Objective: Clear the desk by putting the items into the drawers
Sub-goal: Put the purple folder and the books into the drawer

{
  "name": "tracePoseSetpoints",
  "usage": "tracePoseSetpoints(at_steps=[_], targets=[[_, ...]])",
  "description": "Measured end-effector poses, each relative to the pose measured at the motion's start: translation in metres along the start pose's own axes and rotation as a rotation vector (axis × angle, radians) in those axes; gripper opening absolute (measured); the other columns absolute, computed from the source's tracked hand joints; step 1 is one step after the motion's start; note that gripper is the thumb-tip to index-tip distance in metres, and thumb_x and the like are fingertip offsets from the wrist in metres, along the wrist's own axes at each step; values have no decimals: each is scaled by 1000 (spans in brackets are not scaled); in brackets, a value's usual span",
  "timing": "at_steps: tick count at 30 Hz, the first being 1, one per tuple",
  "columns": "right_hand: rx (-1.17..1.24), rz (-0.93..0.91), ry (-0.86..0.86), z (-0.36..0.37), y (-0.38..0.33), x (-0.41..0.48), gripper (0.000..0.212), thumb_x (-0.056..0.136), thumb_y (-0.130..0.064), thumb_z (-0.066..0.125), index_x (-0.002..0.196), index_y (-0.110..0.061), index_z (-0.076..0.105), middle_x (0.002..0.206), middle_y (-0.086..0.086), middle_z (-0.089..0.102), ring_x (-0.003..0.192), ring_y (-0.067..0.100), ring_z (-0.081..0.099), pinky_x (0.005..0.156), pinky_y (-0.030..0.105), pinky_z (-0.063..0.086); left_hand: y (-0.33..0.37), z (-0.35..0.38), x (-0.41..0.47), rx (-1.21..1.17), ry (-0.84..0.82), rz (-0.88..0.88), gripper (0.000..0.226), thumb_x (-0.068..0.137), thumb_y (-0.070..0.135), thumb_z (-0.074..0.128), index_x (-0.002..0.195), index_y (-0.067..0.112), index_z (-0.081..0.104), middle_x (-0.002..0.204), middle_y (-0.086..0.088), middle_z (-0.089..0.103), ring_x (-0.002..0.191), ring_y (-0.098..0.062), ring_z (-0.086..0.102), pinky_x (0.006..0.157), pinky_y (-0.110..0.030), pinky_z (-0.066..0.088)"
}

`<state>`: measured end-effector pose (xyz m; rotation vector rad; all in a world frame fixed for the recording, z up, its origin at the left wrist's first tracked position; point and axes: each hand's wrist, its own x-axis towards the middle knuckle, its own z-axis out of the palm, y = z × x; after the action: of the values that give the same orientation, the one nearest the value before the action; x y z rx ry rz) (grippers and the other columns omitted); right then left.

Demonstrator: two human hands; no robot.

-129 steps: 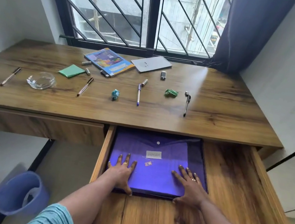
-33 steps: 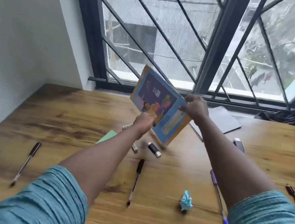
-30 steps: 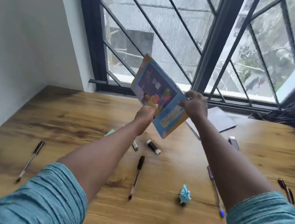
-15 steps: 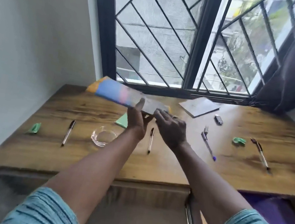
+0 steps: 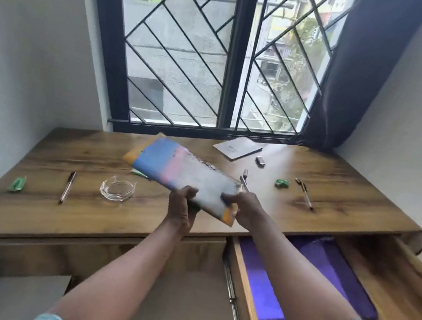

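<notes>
I hold a colourful book (image 5: pixel 174 167) flat above the wooden desk (image 5: pixel 340 188), near its front edge. My left hand (image 5: pixel 182 205) grips its near edge from below and my right hand (image 5: pixel 246 208) grips its near right corner. The right drawer (image 5: pixel 408 282) stands pulled out below, with a purple folder (image 5: pixel 326 267) lying in it. On the desk lie a grey notebook (image 5: pixel 237 147), a small USB stick (image 5: pixel 259 161), pens (image 5: pixel 67 187) (image 5: pixel 304 194), green paper scraps (image 5: pixel 16 183) (image 5: pixel 282 183) and a glass ashtray (image 5: pixel 117 188).
The left drawer (image 5: pixel 91 254) is closed. A barred window (image 5: pixel 223 49) runs behind the desk, with a dark curtain (image 5: pixel 360 73) at its right. White walls close in on both sides.
I lifted the book off the desk with both hands, tipped it from upright to flat and drew it toward me. My view pulled back, bringing the open right drawer into sight.
</notes>
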<state>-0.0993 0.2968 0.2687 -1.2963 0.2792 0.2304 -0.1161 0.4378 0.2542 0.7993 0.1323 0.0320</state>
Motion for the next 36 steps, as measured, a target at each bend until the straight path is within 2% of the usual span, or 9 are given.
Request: tracePoseSetpoints(at_steps=[5, 9, 11, 14, 18, 24, 28, 30, 36], targets=[[104, 23, 59, -95, -2, -14, 28, 85, 22, 41, 87, -2, 57, 49, 2, 66, 42, 14, 64, 61, 31, 57, -33, 22, -23, -86, 4, 71, 65, 64, 43, 70, 119, 11, 60, 100, -5, 72, 88, -20, 69, 74, -30, 56], [32, 28, 102, -199, 2, -42, 36, 85, 24, 38, 87, -6, 56, 52, 4, 67, 44, 16, 65, 41, 30, 54, -87, 32, -42, -170, 228, 31, 59, 93, 54, 35, 75, 18, 78, 69, 2, 75, 61, -13, 71, 54, -24, 57], [13, 55, 149, -253, 9, -55, 35, 85, 23, 40, 102, -2, 57, 65, 11, 69, 51, 25, 66, 50, 39, 57, -124, 41, -53, -111, 223, -83, 68, 92, 57, 34, 60, 16, 77, 66, -1, 74, 58, -15, 71, 54, -26, 57], [-53, 90, 188, -324, 19, -74, 52, 84, 22, 42, 129, -3, 48, 73, 10, 70, 57, 24, 66, 56, 40, 56, -173, 50, -60, 45, 166, -248, 62, 84, 60, 48, 91, 3, 73, 78, -10, 73, 67, -23, 69, 67, -30, 54], [-89, 139, 166, -393, 31, -97, 58, 83, 24, 40, 126, -14, 50, 90, 14, 62, 83, 33, 60, 66, 43, 54, -223, 57, -80, 525, 93, -448, 35, 85, 44, 59, 77, 12, 71, 61, -5, 56, 44, -15, 51, 47, -21, 38], [-254, 269, 267, -447, 56, -100, 52, 74, 25, 48, 115, -4, 60, 101, 20, 63, 85, 33, 60, 77, 44, 53, -279, 65, -111, 872, 149, -611, 19, 90, 23, 58, 86, 5, 61, 68, -10, 60, 55, -22, 57, 54, -26, 46], [-294, 270, 301, -480, 82, -85, 91, 47, -13, 86, 129, 4, 50, 128, 17, 57, 117, 34, 55, 105, 46, 40, -304, 64, -107, 1000, 108, -736, 26, 89, 29, 60, 85, 4, 55, 65, -10, 48, 48, -21, 45, 53, -26, 41], [-349, 302, 332, -473, 70, -95, 80, 65, -19, 84, 130, 9, 46, 124, 12, 53, 123, 35, 50, 105, 39, 37, -318, 66, -104, 1044, 63, -817, 28, 91, 30, 59, 89, 2, 53, 67, -11, 46, 49, -21, 44, 56, -30, 42], [-628, 442, 348, -513, 87, -73, 98, 59, -26, 87, 140, 1, 38, 140, 19, 47, 126, 35, 48, 107, 44, 38, -352, 83, -95, 1176, -146, -1226, 55, 100, 29, 44, 134, -13, 36, 129, -30, 51, 102, -40, 62, 89, -43, 49]])
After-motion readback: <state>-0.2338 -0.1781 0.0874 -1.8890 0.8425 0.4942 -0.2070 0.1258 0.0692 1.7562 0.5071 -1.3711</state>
